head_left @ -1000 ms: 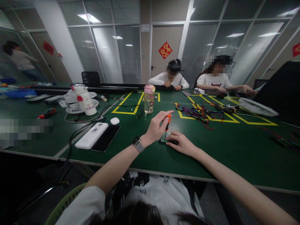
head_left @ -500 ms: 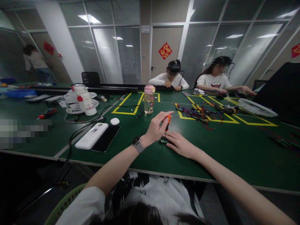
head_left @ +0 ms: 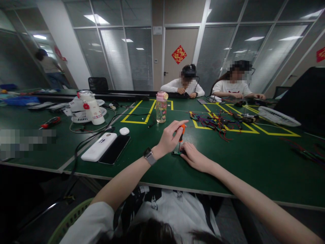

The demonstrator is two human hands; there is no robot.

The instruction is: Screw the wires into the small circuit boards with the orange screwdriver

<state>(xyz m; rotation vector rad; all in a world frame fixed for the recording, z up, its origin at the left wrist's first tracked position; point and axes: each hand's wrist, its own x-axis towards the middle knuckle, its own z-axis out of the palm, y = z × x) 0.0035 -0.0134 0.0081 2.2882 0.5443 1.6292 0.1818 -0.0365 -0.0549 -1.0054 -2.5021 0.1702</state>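
Observation:
In the head view, my left hand [head_left: 169, 138] is closed around the handle of an orange and black screwdriver [head_left: 181, 133], its index finger stretched out over the top. The screwdriver stands nearly upright. Its tip meets a small green circuit board [head_left: 175, 153] lying on the table. My right hand [head_left: 193, 156] rests on the table at the board's right end, with its fingers curled in and gripping that end. Those fingers hide part of the board, so the exact contact of the tip cannot be made out.
On the green table [head_left: 243, 173], a white power bank [head_left: 99, 147] and a black phone [head_left: 114, 149] lie to the left. A pink-lidded bottle [head_left: 161, 107] stands beyond my hands. Tangled wired boards [head_left: 215, 122] are at right. Two people sit opposite.
My right hand's fingers have drawn in from lying flatter to a curled grip at the board. The left hand and screwdriver look nearly unmoved. A person at far left has moved right.

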